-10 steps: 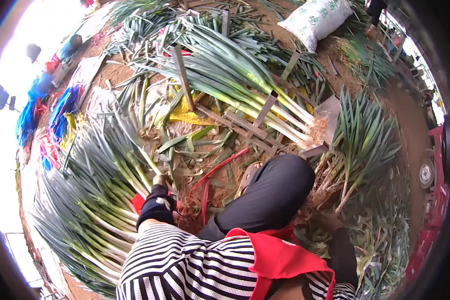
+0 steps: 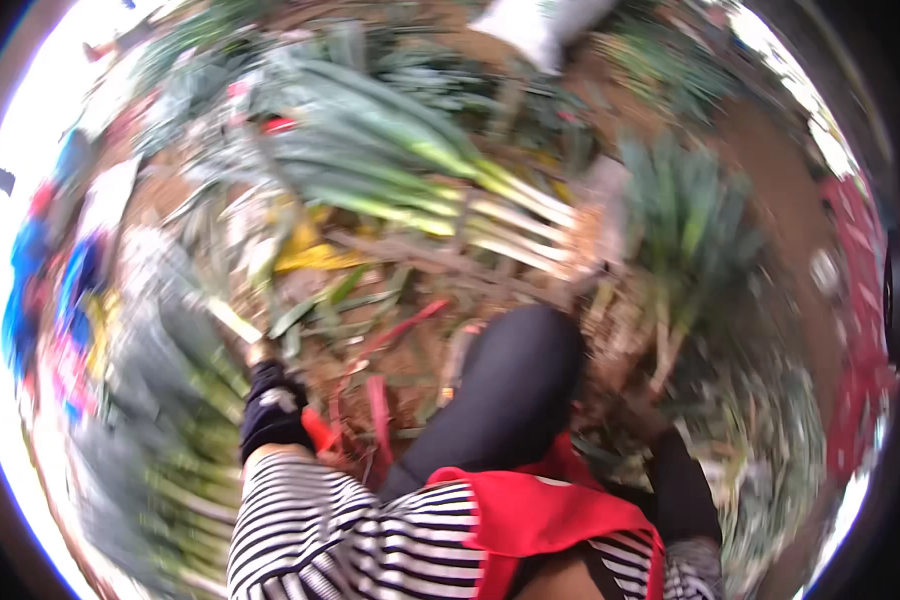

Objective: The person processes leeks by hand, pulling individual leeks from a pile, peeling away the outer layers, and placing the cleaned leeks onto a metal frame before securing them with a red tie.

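My left hand (image 2: 258, 352), below a dark cuff, is closed round the pale lower end of a leek (image 2: 234, 320). The leek's green leaves blur away to the upper left. Beside that hand lies a big pile of leeks (image 2: 195, 470), leaves pointing left. My right hand (image 2: 642, 412) is low at the right, near the roots of a standing bunch of leeks (image 2: 685, 230); its fingers are smeared and dark. Ahead, a bundle of trimmed leeks (image 2: 400, 165) rests across a low wooden rack (image 2: 420, 250), its roots against an upright plate (image 2: 602, 195).
My bent knee (image 2: 530, 350) is between my arms. Red strips (image 2: 380, 415) and leaf scraps litter the soil. Blue bundled strands (image 2: 20, 290) lie far left. A white sack (image 2: 535, 25) stands at the back. Shed leaves (image 2: 770, 450) cover the ground right. Something red (image 2: 855, 300) edges the far right.
The whole view has shifted and blurred, so most things sit further left in it. My left hand still grips the leek; my right hand stays by the roots.
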`<state>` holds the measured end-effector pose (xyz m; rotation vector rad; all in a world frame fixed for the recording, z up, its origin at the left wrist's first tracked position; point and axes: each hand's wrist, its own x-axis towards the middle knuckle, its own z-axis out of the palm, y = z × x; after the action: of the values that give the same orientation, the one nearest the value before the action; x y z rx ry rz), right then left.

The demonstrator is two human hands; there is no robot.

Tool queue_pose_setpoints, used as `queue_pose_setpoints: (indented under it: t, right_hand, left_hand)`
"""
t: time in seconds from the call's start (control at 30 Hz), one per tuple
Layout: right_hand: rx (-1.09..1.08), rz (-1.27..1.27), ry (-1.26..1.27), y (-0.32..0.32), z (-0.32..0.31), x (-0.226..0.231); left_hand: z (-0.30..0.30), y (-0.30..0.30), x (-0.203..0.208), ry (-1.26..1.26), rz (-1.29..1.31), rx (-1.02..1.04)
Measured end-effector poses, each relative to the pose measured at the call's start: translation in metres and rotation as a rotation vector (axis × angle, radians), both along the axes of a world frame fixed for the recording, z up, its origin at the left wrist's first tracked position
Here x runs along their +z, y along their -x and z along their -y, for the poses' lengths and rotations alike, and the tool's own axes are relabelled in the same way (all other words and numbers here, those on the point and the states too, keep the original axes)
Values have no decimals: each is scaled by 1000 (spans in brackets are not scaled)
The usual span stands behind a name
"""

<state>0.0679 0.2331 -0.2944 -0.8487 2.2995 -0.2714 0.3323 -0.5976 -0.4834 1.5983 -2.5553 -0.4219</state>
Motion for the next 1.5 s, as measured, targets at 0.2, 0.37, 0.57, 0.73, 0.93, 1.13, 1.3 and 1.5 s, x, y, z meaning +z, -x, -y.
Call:
queue_pose_setpoints:
  t: [0.2, 0.37, 0.57, 0.73, 0.93, 1.13, 1.3, 1.5]
  right_hand:
    - [-243, 103, -278, 0, -15, -4]
    - [-584, 40, -296, 31, -22, 15]
    - [-1403, -329, -103, 62, -62, -21]
    - [-1569, -177, 117, 100, -48, -36]
    - [-1550, -10, 455, 124, -37, 46]
    - [-1371, -14, 1524, 85, -18, 165]
    - [-1100, 409, 1584, 5, 6, 217]
    - [-882, 414, 1346, -46, 28, 229]
  left_hand:
    - [-24, 25, -22, -403, -175, 147]
    - [-36, 48, 0, -470, -224, 202]
    - [-37, 131, 37, -520, -506, 54]
    - [-26, 211, 141, -768, -777, -135]
    - [-214, 311, 406, -972, -817, -526]
    - [-392, 363, 529, -1350, -977, -1117]
    - [-518, 373, 517, -1554, -548, -1333]
    - [-614, 375, 495, -1639, -396, -1306]
